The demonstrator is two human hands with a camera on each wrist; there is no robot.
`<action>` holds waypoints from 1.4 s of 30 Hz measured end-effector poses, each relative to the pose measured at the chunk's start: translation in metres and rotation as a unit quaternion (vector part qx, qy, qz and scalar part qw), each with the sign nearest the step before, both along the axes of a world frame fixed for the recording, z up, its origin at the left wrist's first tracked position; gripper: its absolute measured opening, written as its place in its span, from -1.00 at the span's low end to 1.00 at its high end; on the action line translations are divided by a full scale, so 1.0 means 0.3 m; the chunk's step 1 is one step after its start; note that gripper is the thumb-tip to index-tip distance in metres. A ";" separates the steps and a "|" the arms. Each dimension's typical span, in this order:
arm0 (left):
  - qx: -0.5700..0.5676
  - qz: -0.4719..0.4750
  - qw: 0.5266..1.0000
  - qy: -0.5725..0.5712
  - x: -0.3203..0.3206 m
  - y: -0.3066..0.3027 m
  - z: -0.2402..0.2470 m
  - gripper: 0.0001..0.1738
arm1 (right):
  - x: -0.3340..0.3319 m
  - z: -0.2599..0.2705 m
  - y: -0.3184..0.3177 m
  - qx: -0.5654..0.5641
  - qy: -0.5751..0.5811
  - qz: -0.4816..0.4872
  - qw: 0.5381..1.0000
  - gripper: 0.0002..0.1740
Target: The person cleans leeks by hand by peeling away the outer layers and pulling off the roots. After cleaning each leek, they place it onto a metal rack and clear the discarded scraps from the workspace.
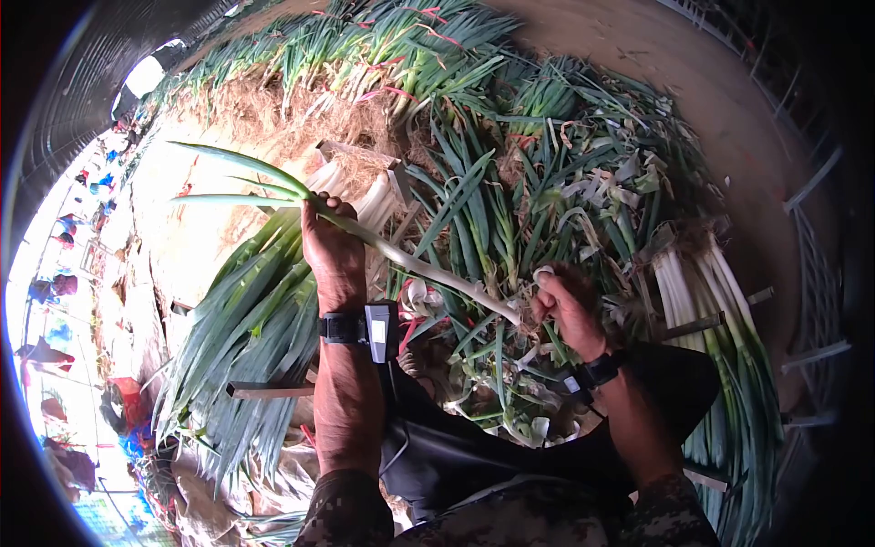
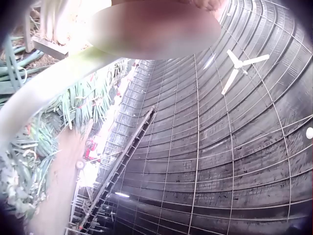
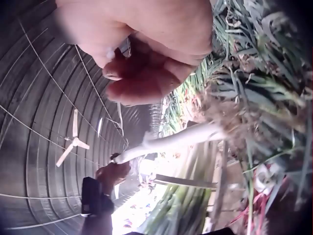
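A long leek [image 1: 419,266] slants across the middle of the head view, green leaves at upper left and roots at lower right. My left hand [image 1: 333,251] grips it where the leaves begin; in the left wrist view that hand [image 2: 156,29] is blurred above the pale stalk [image 2: 44,95]. By the root end, my right hand [image 1: 570,305] has curled fingers. The right wrist view shows this hand [image 3: 146,54] apart from the white stalk [image 3: 181,139], pinching what looks like a thin strip of peel [image 3: 120,115].
Trimmed leeks lie in a metal-barred rack at left [image 1: 264,283] and another bundle at right [image 1: 720,337]. Loose leeks and peelings [image 1: 583,201] are heaped in front, with tied bundles [image 1: 392,55] beyond. A dirt path [image 1: 720,118] runs at upper right.
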State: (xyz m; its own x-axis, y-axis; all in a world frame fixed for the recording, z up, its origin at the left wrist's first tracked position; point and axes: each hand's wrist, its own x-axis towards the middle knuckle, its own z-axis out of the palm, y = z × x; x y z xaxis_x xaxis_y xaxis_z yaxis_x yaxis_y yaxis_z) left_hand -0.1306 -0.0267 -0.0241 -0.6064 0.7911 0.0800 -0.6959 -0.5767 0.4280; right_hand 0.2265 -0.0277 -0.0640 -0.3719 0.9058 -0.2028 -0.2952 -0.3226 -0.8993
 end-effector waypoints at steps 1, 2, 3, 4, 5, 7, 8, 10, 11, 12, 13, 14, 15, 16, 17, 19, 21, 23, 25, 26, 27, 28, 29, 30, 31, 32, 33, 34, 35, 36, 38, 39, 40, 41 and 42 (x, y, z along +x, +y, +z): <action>0.004 0.000 1.000 -0.004 0.001 -0.006 0.003 -0.74 | 0.029 -0.046 0.025 0.018 -0.040 -0.024 0.999 -0.84; 0.009 0.000 1.000 -0.007 0.003 -0.010 0.008 -0.73 | 0.048 -0.094 0.050 0.037 -0.083 -0.050 0.995 -0.76; 0.014 0.000 1.000 -0.010 0.004 -0.012 0.015 -0.73 | 0.047 -0.093 0.061 0.057 -0.126 -0.076 0.987 -0.68; 0.016 -0.009 1.000 -0.016 0.013 -0.017 0.022 -0.72 | 0.047 -0.097 0.053 0.134 -0.183 -0.050 0.973 -0.65; 0.013 -0.011 1.000 -0.020 0.020 -0.018 0.022 -0.72 | 0.043 -0.105 0.037 0.209 -0.240 -0.025 0.948 -0.62; 0.006 -0.019 0.999 -0.028 0.029 -0.005 0.011 -0.72 | 0.001 -0.075 0.016 0.317 -0.245 0.045 0.915 -0.50; 0.007 -0.029 0.999 -0.033 0.032 0.000 0.004 -0.71 | -0.035 -0.053 0.002 0.322 -0.242 0.057 0.914 -0.53; 0.009 -0.047 0.998 -0.042 0.026 0.014 -0.014 -0.71 | -0.100 -0.048 -0.011 0.315 -0.201 0.070 0.925 -0.58; 0.007 -0.049 0.998 -0.042 0.019 0.020 -0.021 -0.71 | -0.126 -0.075 -0.012 0.305 -0.165 0.071 0.935 -0.60; 0.006 -0.050 0.998 -0.042 0.016 0.020 -0.019 -0.71 | -0.143 -0.075 -0.027 0.269 -0.106 0.043 0.956 -0.68; 0.004 -0.050 0.998 -0.043 0.013 0.020 -0.021 -0.70 | -0.137 -0.074 -0.026 0.218 -0.093 0.040 0.971 -0.70; 0.007 -0.036 0.999 -0.036 0.009 0.016 -0.027 -0.71 | -0.125 -0.074 -0.023 0.165 -0.080 0.039 0.982 -0.71; 0.006 -0.031 0.999 -0.034 0.010 0.011 -0.018 -0.71 | -0.116 -0.072 -0.022 0.110 -0.069 0.040 0.991 -0.72; 0.004 -0.027 0.999 -0.032 0.010 0.004 -0.009 -0.71 | -0.108 -0.031 -0.036 0.105 -0.011 0.018 0.994 -0.72; 0.002 -0.023 0.999 -0.030 0.012 -0.002 -0.003 -0.71 | -0.093 -0.067 -0.017 0.047 0.047 0.031 0.997 -0.70; 0.007 -0.021 0.999 -0.028 0.007 -0.006 -0.005 -0.71 | -0.095 -0.008 -0.029 0.104 -0.020 0.029 0.994 -0.65; 0.001 -0.022 0.999 -0.040 0.005 -0.005 -0.006 -0.71 | -0.143 -0.009 -0.041 0.205 -0.083 0.050 0.974 -0.65; 0.003 -0.028 0.999 -0.044 0.006 -0.002 -0.011 -0.71 | -0.149 0.019 -0.050 0.237 -0.194 0.103 0.946 -0.69; 0.006 -0.030 0.999 -0.043 0.011 -0.001 -0.001 -0.71 | -0.162 -0.030 -0.040 0.207 -0.173 0.108 0.957 -0.72; 0.007 -0.028 0.999 -0.041 0.009 -0.004 0.001 -0.71 | -0.149 -0.052 -0.034 0.164 -0.130 0.101 0.973 -0.74; 0.007 -0.025 0.999 -0.039 0.008 -0.009 0.000 -0.71 | -0.134 -0.045 -0.031 0.120 -0.088 0.095 0.984 -0.75; 0.006 -0.021 0.999 -0.029 0.002 -0.015 -0.005 -0.70 | -0.118 -0.038 -0.022 0.109 -0.053 0.082 0.989 -0.71; 0.003 -0.018 1.000 -0.019 -0.007 -0.019 -0.005 -0.70 | -0.097 -0.031 -0.031 0.027 0.039 0.053 0.998 -0.73; 0.002 -0.015 1.000 -0.008 -0.023 -0.020 -0.010 -0.70 | -0.082 -0.025 -0.029 -0.027 0.101 0.029 0.994 -0.74; 0.011 -0.026 1.000 0.001 -0.037 -0.022 -0.013 -0.69 | -0.069 -0.016 -0.030 -0.081 0.163 0.004 0.983 -0.75; 0.012 -0.021 1.000 -0.005 -0.046 -0.026 -0.017 -0.68 | -0.058 -0.005 -0.038 -0.126 0.162 -0.046 0.978 -0.77; 0.012 -0.018 1.000 -0.009 -0.050 -0.030 -0.012 -0.67 | -0.034 -0.032 -0.028 -0.103 0.165 -0.012 0.981 -0.77; 0.038 -0.026 0.999 -0.022 -0.067 -0.034 -0.019 -0.66 | 0.010 -0.071 -0.014 -0.079 0.166 0.021 0.983 -0.77; 0.036 -0.031 0.998 -0.031 -0.087 -0.043 -0.027 -0.67 | 0.054 -0.111 -0.005 -0.057 0.167 0.055 0.983 -0.76; 0.036 -0.034 0.998 -0.030 -0.095 -0.052 -0.020 -0.68 | 0.080 -0.097 -0.014 -0.049 0.110 0.049 0.992 -0.85; 0.039 -0.025 0.999 -0.016 -0.099 -0.062 -0.014 -0.68 | 0.119 -0.135 -0.017 0.015 -0.074 0.046 0.996 -0.87; 0.040 -0.015 0.999 -0.003 -0.095 -0.065 -0.005 -0.68 | 0.143 -0.167 -0.024 0.045 -0.165 0.044 0.984 -0.87; 0.042 -0.007 0.999 0.010 -0.089 -0.065 0.002 -0.68 | 0.172 -0.218 -0.024 0.067 -0.250 0.044 0.965 -0.84; 0.047 -0.009 0.999 0.011 -0.087 -0.068 0.010 -0.68 | 0.189 -0.283 -0.030 0.087 -0.224 0.046 0.970 -0.81; 0.054 -0.012 0.998 0.013 -0.087 -0.069 0.024 -0.68 | 0.174 -0.288 -0.043 0.109 -0.198 0.048 0.973 -0.77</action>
